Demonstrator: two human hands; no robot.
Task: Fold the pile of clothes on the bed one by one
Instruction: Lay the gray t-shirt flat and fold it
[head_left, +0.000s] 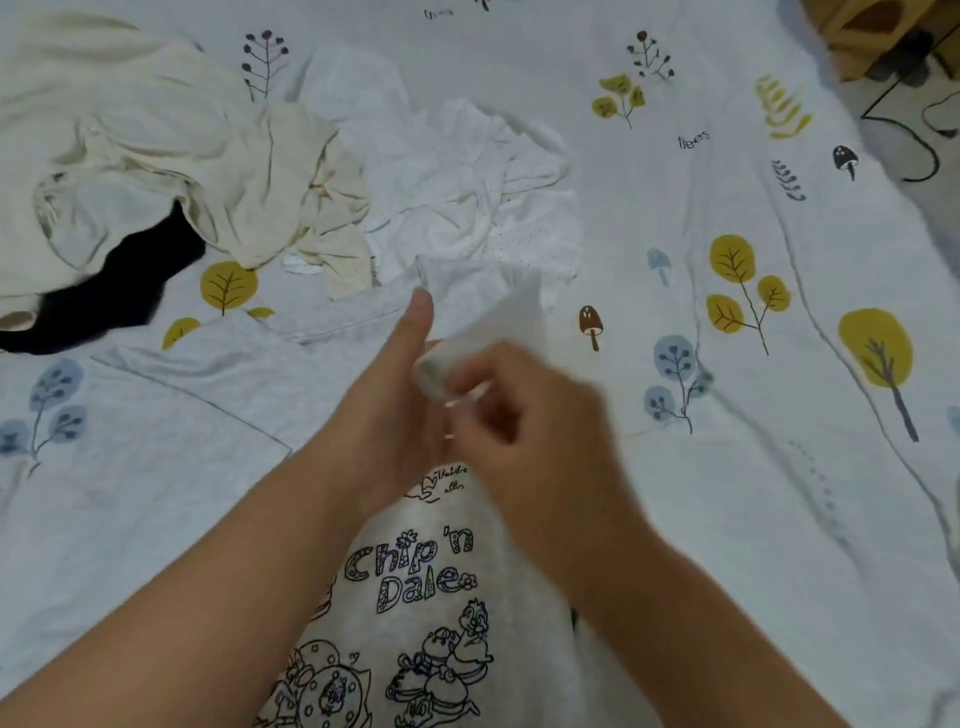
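A small pale cloth (488, 317), blurred by motion, is held up between my two hands over the middle of the bed. My left hand (395, 415) holds its lower end against the palm, thumb pointing up; its fingers are hidden. My right hand (524, 415) pinches the cloth with curled fingers. The pile lies at the upper left: a cream garment (171, 150), a black garment (130, 280) under it, and crumpled white garments (457, 187). A grey garment (249, 364) lies spread flat just left of my hands.
The bed sheet (753, 493) is white with printed trees and mushrooms and stretches to the right. At the top right the bed ends; a black cable (930, 161) and a brown object (878, 31) lie on the floor. My printed shirt (415, 613) fills the bottom.
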